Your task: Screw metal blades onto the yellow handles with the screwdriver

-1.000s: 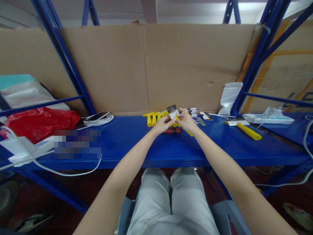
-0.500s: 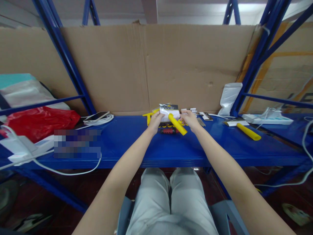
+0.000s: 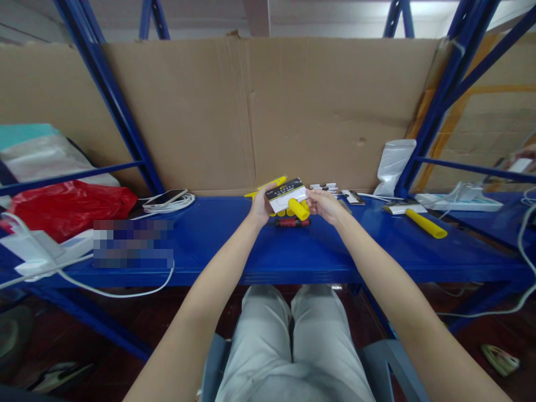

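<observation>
Between my hands, above the blue table, is a black-and-white card [image 3: 287, 194] with a yellow tube [image 3: 298, 209] at its lower part, pointing toward me. My left hand [image 3: 260, 207] is closed on the card's left side. At the right edge my right hand [image 3: 325, 205] pinches the card, its fingertips partly hidden. Underneath, a red-and-black handle-like tool [image 3: 292, 223] lies on the table. Several more yellow pieces show just below the card, mostly covered by it. Behind my left hand is a thin yellow piece [image 3: 272, 183].
To the right lie another carded yellow tube [image 3: 426, 224], a power strip [image 3: 458, 204] and a white pouch [image 3: 393, 167]. More cards [image 3: 353, 197] sit near the cardboard wall [image 3: 326, 111]. A phone [image 3: 167, 197], coiled cable and red bag [image 3: 71, 206] are at left.
The card has tilted back and turned, so its black printed face now shows. Its yellow tube swung from slanting right to pointing at me. Both hands stay on it.
</observation>
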A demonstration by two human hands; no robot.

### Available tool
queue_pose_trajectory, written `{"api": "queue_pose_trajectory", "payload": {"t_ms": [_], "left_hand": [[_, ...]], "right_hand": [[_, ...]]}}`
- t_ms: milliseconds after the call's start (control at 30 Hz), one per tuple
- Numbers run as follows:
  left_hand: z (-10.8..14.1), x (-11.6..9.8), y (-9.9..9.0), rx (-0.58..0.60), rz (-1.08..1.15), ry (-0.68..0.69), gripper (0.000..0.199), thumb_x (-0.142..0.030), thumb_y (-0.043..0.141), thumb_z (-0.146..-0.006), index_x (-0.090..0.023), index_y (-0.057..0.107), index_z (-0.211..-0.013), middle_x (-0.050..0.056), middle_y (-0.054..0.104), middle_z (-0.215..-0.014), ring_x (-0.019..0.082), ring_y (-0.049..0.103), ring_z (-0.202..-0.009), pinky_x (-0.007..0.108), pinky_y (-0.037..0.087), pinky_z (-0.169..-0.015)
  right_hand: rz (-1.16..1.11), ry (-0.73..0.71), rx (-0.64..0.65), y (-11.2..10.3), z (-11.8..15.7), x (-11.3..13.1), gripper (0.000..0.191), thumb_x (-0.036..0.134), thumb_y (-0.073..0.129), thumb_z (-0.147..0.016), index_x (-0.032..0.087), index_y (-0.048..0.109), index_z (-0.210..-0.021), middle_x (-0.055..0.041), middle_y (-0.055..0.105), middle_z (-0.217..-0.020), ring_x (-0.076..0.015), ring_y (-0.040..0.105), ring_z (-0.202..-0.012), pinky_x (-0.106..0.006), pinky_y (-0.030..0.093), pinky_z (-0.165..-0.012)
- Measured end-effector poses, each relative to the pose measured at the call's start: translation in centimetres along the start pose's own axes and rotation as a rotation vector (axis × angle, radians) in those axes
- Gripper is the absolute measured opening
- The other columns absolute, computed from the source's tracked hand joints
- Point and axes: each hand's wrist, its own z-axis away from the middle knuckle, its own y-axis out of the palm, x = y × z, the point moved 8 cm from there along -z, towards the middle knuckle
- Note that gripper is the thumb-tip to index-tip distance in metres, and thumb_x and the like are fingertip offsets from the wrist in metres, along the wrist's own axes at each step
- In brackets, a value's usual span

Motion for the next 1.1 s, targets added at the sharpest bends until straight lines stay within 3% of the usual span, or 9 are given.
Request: {"api": "queue_pose_trajectory", "payload": {"t_ms": [200, 567, 733, 933, 1100], "left_hand": [[-0.3, -0.4, -1.1, -0.06, -0.029, 0.057, 0.041, -0.042, 0.059, -0.08, -0.015, 0.067, -0.11, 0.011, 0.075, -0.093, 0.027, 0.07, -0.09, 0.04, 0.055, -0.078], [-0.8, 0.9, -2.3, -0.146, -0.064, -0.039, 0.043, -0.044, 0.055, -0.085, -0.014, 0.065, -0.114, 0.012, 0.073, -0.091, 0.023, 0.071, -0.082, 0.036, 0.055, -0.073], [-1.1, 0.6, -3.8, -0.293, -0.046, -0.028, 0.037, -0.042, 0.045, -0.091, -0.017, 0.064, -0.11, 0.008, 0.072, -0.086, 0.02, 0.07, -0.072, 0.032, 0.054, -0.064], [-1.0, -0.3, -5.4, -0.442, -0.122, 0.044, 0.02, -0.025, 0.051, -0.091, -0.02, 0.061, -0.107, 0.0, 0.062, -0.074, 0.01, 0.058, -0.053, 0.021, 0.048, -0.053], [-0.6, -0.5, -6.0, -0.552, -0.224, 0.09, 0.043, -0.012, 0.06, -0.083, -0.021, 0.052, -0.124, 0.001, 0.065, -0.088, 0.011, 0.063, -0.062, 0.025, 0.053, -0.061]], "right_hand": [[0.046, 0.032, 0.004, 0.5, 0.4, -0.2, 0.025, 0.032, 0.07, -0.083, 0.018, 0.054, -0.072, 0.0039, 0.056, -0.056, -0.0052, 0.043, -0.041, -0.018, 0.032, -0.04], [0.098, 0.077, 0.02, 0.4, 0.2, -1.0, 0.022, 0.027, 0.067, -0.086, 0.017, 0.055, -0.071, 0.0026, 0.057, -0.054, -0.0058, 0.045, -0.042, -0.017, 0.033, -0.04], [0.114, 0.045, -0.012, 0.1, 0.1, -0.7, 0.025, 0.023, 0.062, -0.088, 0.016, 0.053, -0.065, 0.0025, 0.053, -0.054, -0.0063, 0.044, -0.043, -0.02, 0.033, -0.043], [0.111, 0.012, -0.025, -0.1, -0.1, -0.5, 0.029, 0.026, 0.065, -0.086, 0.017, 0.05, -0.063, 0.0037, 0.051, -0.052, -0.0063, 0.043, -0.043, -0.019, 0.033, -0.042], [0.137, 0.008, -0.005, 0.1, -0.2, -0.9, 0.032, 0.029, 0.067, -0.085, 0.017, 0.05, -0.06, 0.0042, 0.05, -0.049, -0.0053, 0.042, -0.044, -0.017, 0.033, -0.041]]}}
